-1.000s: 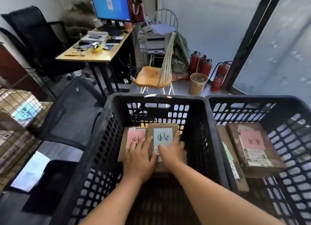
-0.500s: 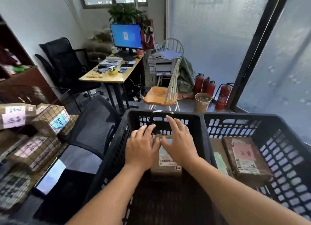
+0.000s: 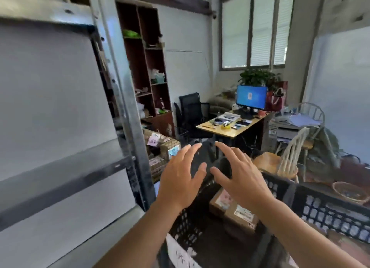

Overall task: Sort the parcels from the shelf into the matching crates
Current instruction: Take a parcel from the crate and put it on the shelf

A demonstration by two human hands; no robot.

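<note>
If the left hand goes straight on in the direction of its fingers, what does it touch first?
Probably the black mesh chair back just beyond the fingertips of the left hand. Depth is unclear in this single view, so the parcels on the shelf, slightly left, could come first.

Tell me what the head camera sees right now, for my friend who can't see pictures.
Two empty hands, left hand and right hand, are raised with fingers spread above a black crate that holds a brown parcel. More parcels sit on a metal shelf to the left, and a desk with a lit monitor stands behind.
</note>
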